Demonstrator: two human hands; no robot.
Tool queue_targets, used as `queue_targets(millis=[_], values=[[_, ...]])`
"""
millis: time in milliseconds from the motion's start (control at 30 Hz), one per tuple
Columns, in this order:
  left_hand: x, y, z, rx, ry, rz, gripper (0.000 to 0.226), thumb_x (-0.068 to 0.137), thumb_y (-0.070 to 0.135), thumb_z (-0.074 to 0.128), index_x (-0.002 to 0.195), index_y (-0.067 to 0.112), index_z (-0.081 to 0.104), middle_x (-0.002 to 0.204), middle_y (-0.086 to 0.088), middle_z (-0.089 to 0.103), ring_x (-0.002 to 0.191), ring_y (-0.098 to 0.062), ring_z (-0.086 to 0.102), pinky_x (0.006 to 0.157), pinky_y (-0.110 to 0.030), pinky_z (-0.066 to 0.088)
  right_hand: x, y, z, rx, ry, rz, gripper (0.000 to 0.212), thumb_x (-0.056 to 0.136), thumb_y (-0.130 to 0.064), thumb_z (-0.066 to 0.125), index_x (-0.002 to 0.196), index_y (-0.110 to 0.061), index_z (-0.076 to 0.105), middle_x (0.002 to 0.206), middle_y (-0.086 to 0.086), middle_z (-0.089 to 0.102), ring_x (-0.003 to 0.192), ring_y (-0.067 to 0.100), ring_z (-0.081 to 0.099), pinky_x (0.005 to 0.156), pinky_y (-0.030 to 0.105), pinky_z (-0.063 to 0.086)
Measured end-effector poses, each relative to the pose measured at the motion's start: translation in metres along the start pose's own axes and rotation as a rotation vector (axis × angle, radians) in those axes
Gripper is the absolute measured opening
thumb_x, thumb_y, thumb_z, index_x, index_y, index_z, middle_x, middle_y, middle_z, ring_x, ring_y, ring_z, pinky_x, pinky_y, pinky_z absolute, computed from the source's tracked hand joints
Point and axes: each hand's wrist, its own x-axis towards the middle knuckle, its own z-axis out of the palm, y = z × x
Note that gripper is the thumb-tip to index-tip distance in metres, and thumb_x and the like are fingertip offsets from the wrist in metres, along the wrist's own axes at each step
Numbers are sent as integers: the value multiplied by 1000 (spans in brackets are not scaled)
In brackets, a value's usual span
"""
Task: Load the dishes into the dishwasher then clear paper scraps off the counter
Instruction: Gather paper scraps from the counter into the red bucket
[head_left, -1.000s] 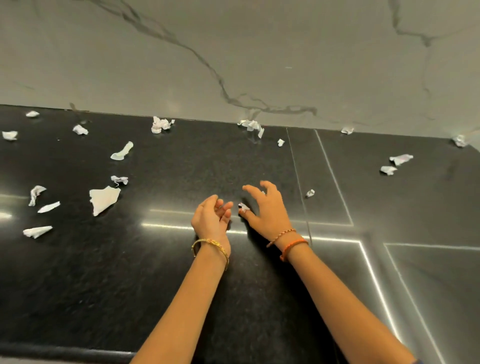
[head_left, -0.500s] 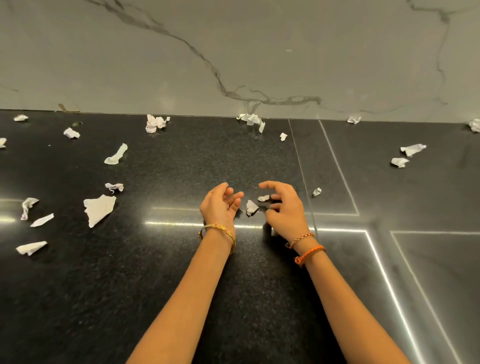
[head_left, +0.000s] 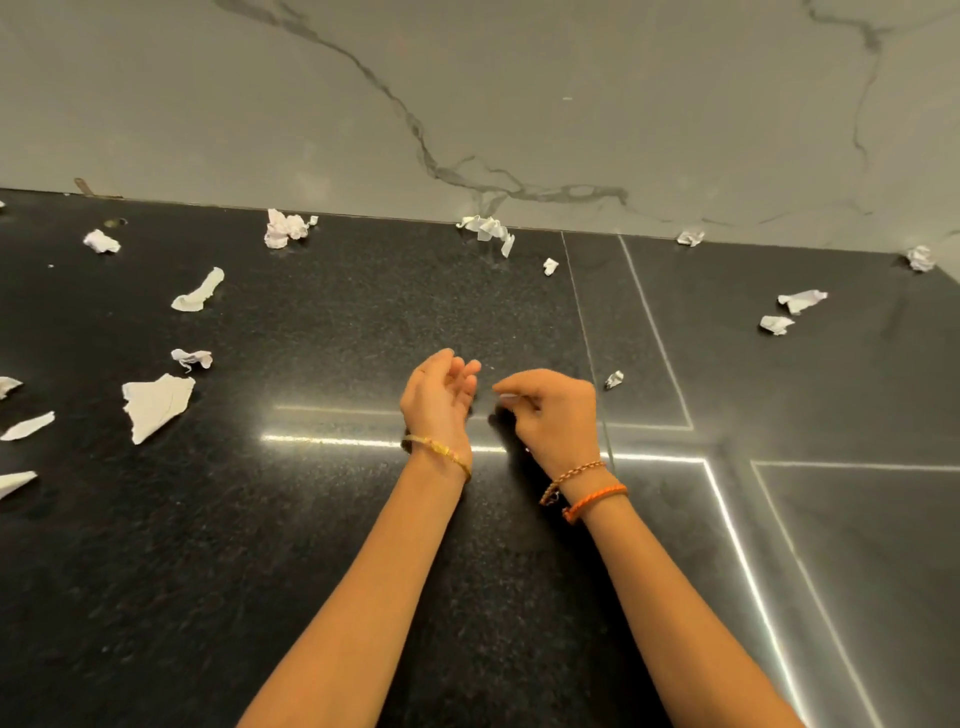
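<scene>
Black granite counter (head_left: 322, 545) is lying nearest us, and over its middle we are holding both hands close together. We are cupping the left hand (head_left: 439, 402) palm-up, fingers loosely curled and relaxed; whether scraps are already lying in it we cannot tell. We are curling the right hand (head_left: 553, 421) just beside it, pinching a small white paper scrap (head_left: 508, 397) between thumb and fingertips.

We are judging that the dish-loading step is behind us, since no dishes are showing, and that scrap collection is in hand.

Just right of the right hand a tiny scrap (head_left: 614, 379) is lying. Well to the left a large torn piece (head_left: 156, 406) and a curled scrap (head_left: 192, 358) are resting. Farther back, crumpled wads (head_left: 283, 228) and a twisted strip (head_left: 488, 231) are sitting against the marble backsplash (head_left: 519, 93), with two scraps (head_left: 789, 309) at far right.

The next move is probably calling for dropping the pinched scrap into the cupped palm, then reaching for the tiny scrap.
</scene>
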Motion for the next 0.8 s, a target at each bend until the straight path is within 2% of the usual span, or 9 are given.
queue_targets(millis=[67, 167, 200, 333, 367, 433, 533, 700, 800], values=[[-2, -4, 4, -58, -198, -175, 22, 96, 21, 41, 83, 10, 54, 78, -3, 56, 76, -13, 59, 68, -20, 49, 5, -6, -11, 230, 100, 101, 21, 72, 2, 63, 83, -13, 73, 81, -2, 70, 77, 5, 64, 70, 14, 51], [-4, -12, 14, -182, -390, -422, 41, 97, 36, 31, 85, 5, 56, 72, -8, 63, 68, -18, 65, 64, -26, 55, 9, -18, -27, 179, -29, -54, 28, 70, -9, 62, 97, -12, 71, 95, -7, 65, 92, 1, 58, 78, 16, 50], [-3, -14, 17, -221, -399, -457, 43, 97, 37, 31, 84, 5, 56, 69, -9, 65, 65, -19, 66, 60, -26, 56, 9, -16, -31, 154, -41, -55, 32, 69, -10, 63, 100, -15, 70, 101, -7, 64, 94, 1, 57, 79, 18, 50], [0, -19, 23, -172, -317, -458, 34, 97, 28, 38, 74, 8, 54, 54, -3, 60, 54, -14, 60, 46, -18, 52, 16, 12, -62, 219, 259, 197, 30, 76, 0, 64, 96, -24, 66, 96, 2, 67, 76, -7, 60, 69, 14, 50], [1, -19, 23, -159, -312, -444, 34, 98, 27, 38, 72, 9, 53, 52, -2, 57, 47, -12, 57, 43, -15, 49, 16, 22, -67, 111, 219, 216, 30, 76, 2, 64, 96, -19, 68, 97, 6, 67, 80, -5, 60, 74, 17, 50], [2, -22, 24, -149, -322, -432, 35, 99, 25, 35, 70, 11, 51, 48, 1, 52, 39, -8, 50, 38, -13, 43, 13, 43, -69, -204, 21, 182, 25, 74, 2, 68, 96, -8, 72, 101, 14, 68, 95, 19, 63, 85, 23, 41], [5, -27, 28, -102, -310, -382, 33, 99, 22, 35, 72, 12, 51, 46, 4, 52, 38, -6, 51, 39, -13, 43, 5, 60, -60, -329, -49, 124, 14, 69, 2, 70, 81, -3, 74, 84, 18, 70, 81, 33, 65, 75, 23, 35], [6, -33, 33, 30, -346, -370, 31, 98, 24, 37, 81, 7, 58, 59, -1, 65, 57, -11, 66, 57, -19, 53, 8, 35, -54, 118, 158, 185, 10, 72, -11, 73, 82, -11, 72, 80, -2, 68, 68, -4, 57, 67, 12, 46], [3, -32, 38, 45, -397, -452, 39, 98, 32, 33, 87, 4, 58, 76, -8, 66, 76, -18, 62, 73, -26, 51, 7, 16, -45, 66, 34, -53, 23, 74, -33, 63, 88, -18, 73, 94, -9, 64, 93, -11, 51, 87, 10, 32]])
